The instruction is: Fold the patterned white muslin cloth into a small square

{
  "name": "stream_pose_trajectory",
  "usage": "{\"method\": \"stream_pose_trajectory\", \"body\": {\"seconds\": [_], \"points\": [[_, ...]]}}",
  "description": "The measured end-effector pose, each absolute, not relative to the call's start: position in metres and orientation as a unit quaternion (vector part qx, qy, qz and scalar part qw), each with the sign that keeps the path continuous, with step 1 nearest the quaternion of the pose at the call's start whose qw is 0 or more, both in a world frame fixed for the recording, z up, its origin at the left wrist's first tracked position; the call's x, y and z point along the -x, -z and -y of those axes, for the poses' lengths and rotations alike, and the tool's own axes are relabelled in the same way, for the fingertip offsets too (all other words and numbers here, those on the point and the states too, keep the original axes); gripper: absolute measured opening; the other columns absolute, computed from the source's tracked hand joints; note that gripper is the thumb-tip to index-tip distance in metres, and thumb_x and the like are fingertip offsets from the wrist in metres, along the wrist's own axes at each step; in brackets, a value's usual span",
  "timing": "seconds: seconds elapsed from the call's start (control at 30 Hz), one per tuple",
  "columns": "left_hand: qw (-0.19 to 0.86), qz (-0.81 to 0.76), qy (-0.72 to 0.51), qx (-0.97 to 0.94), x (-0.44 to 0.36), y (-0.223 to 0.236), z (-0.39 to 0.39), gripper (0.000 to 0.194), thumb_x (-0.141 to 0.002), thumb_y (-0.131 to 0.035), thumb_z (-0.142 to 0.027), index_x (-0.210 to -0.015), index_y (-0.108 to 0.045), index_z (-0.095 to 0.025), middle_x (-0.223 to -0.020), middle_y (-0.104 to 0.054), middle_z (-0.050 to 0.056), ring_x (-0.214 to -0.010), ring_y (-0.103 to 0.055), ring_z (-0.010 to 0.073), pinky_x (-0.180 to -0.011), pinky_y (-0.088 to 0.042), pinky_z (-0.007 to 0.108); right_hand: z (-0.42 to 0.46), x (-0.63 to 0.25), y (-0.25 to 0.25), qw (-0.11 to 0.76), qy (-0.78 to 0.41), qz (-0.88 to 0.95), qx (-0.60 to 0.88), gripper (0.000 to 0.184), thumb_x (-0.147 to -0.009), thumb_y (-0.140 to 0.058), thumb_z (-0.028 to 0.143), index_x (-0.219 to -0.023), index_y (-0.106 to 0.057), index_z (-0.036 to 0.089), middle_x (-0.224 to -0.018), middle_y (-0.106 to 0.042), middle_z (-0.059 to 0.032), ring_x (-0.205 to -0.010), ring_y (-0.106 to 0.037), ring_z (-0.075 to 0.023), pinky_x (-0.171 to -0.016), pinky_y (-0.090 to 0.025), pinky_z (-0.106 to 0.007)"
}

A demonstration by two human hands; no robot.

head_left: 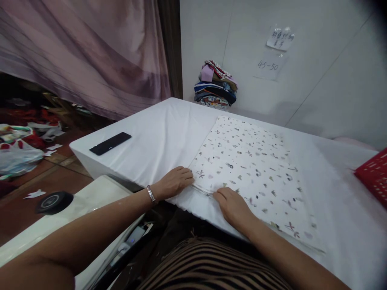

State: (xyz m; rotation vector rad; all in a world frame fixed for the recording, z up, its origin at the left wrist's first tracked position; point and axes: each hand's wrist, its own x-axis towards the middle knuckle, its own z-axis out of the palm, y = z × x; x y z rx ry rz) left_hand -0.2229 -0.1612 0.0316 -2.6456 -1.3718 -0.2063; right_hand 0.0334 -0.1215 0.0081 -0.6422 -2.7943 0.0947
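Observation:
A white folded cloth point(250, 161) with a small printed pattern lies flat on the table, its layered near edge towards me. My left hand point(177, 182) is closed on the near left corner of the cloth, fingers bent over it. A silvery bracelet point(150, 193) circles that wrist. Along the same near edge, to the right, my right hand point(232, 206) pinches the cloth with its fingertips. The undersides of both hands are hidden.
A white-covered table point(160, 133) bears a black flat object point(110, 143) at left. Folded fabrics point(215, 86) are stacked by the wall. A red basket point(373, 177) stands at right. Left of me are a pale surface with a black round object point(54, 202) and plastic bags point(21, 153) on the floor.

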Motion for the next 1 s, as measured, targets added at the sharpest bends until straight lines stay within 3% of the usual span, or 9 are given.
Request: {"method": "stream_pose_trajectory", "body": {"seconds": [0.17,0.4,0.57,0.77,1.0], "points": [[0.076,0.468,0.067,0.878,0.224,-0.030,0.160,0.020,-0.090,-0.038,-0.018,-0.087,-0.058,-0.017,-0.085,-0.058,0.004,-0.084,-0.049,0.0174,-0.075,-0.038,0.032,0.119,-0.036,-0.004,0.147,-0.036,0.964,0.219,0.037,-0.084,-0.036,0.003,-0.115,-0.052,0.016,-0.097,-0.060,-0.0091,-0.085,-0.052,-0.0202,-0.075,-0.043,-0.032],[0.095,0.482,0.094,0.866,0.224,-0.022,0.171,0.023,-0.086,-0.042,-0.015,-0.103,-0.057,-0.018,-0.108,-0.058,0.008,-0.101,-0.049,0.0218,-0.084,-0.039,0.036,0.130,-0.031,-0.005,0.126,0.041,0.969,0.208,0.019,-0.090,-0.041,0.012,-0.096,-0.059,0.015,-0.090,-0.058,-0.0086,-0.081,-0.049,-0.0201,-0.070,-0.040,-0.033],[0.138,0.445,0.087,0.880,0.231,-0.022,0.170,0.032,-0.080,-0.043,-0.014,-0.108,-0.058,-0.017,-0.102,-0.061,0.009,-0.094,-0.054,0.0246,-0.079,-0.040,0.038,0.135,-0.030,-0.013,0.108,0.053,0.970,0.211,0.016,-0.091,-0.041,0.014,-0.092,-0.057,0.012,-0.088,-0.056,-0.0083,-0.080,-0.046,-0.0190,-0.067,-0.037,-0.032],[0.138,0.428,0.060,0.891,0.251,-0.011,0.150,0.044,-0.076,-0.035,-0.009,-0.112,-0.059,-0.019,-0.114,-0.061,0.007,-0.103,-0.053,0.0241,-0.085,-0.039,0.038,0.131,-0.032,-0.019,0.087,0.073,0.968,0.224,0.016,-0.090,-0.042,0.014,-0.096,-0.055,0.009,-0.092,-0.055,-0.0093,-0.082,-0.046,-0.0198,-0.067,-0.038,-0.032],[0.164,0.411,0.106,0.891,0.268,0.010,0.141,0.042,-0.074,-0.039,-0.015,-0.109,-0.062,-0.023,-0.107,-0.064,0.004,-0.098,-0.056,0.0223,-0.084,-0.041,0.036,0.118,-0.037,-0.014,0.089,-0.008,0.974,0.210,0.016,-0.085,-0.049,0.015,-0.100,-0.055,0.016,-0.100,-0.058,-0.0044,-0.088,-0.047,-0.0158,-0.081,-0.038,-0.027]]}}
